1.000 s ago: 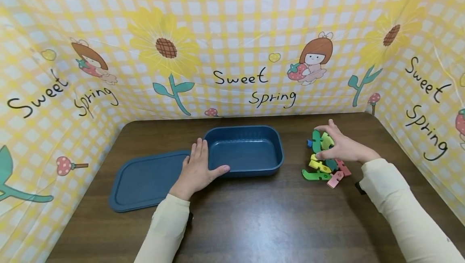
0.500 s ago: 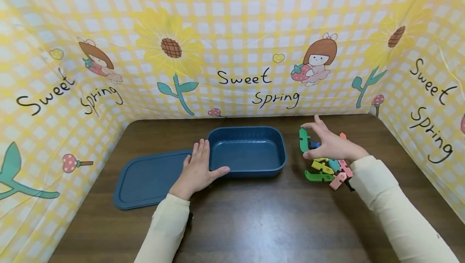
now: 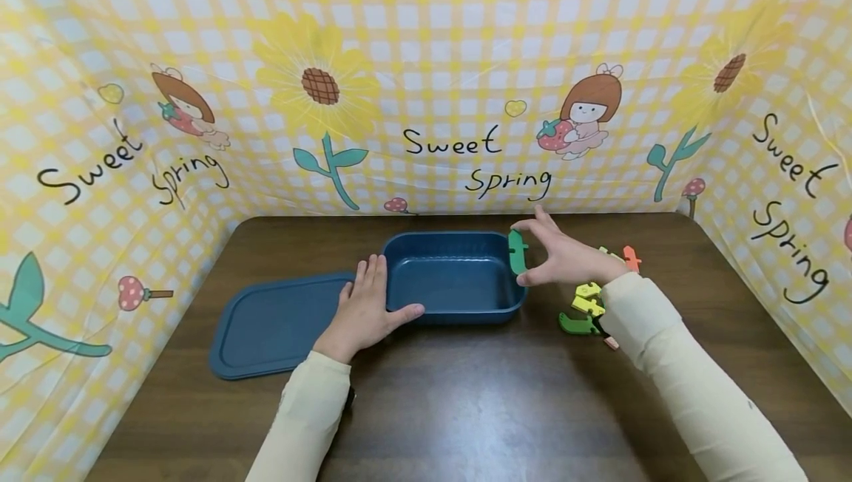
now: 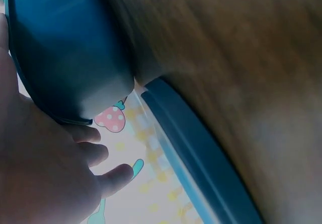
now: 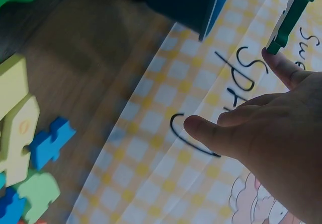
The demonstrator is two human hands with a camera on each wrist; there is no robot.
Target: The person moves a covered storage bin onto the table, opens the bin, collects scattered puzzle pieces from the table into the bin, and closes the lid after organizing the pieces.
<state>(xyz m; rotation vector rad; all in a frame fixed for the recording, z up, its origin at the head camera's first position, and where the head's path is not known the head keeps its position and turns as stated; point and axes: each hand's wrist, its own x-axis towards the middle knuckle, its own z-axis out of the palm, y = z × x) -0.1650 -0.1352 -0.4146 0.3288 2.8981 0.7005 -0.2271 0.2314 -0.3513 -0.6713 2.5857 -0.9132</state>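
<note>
A dark blue rectangular box (image 3: 455,316) stands open in the middle of the table in the head view. My left hand (image 3: 359,316) rests with straight fingers along its left rim, the thumb over the front edge; the left wrist view has these fingers against the box wall (image 4: 70,48). Between thumb and index finger my right hand (image 3: 566,256) pinches a green puzzle piece (image 3: 517,251) by its two ends, at the right rim of the box. The same green piece (image 5: 292,17) shows in the right wrist view, clear of the table.
A matching blue lid (image 3: 279,327) lies flat to the left of the box. Right of the box lie several puzzle pieces, among them yellow ones (image 3: 589,304), a curved green one (image 3: 576,324) and an orange one (image 3: 631,259); my right forearm hides some. A checked cloth (image 3: 439,60) hangs behind.
My right hand has lifted the green puzzle piece from the pile and carried it left to the box's right rim. The left hand has stayed on the box.
</note>
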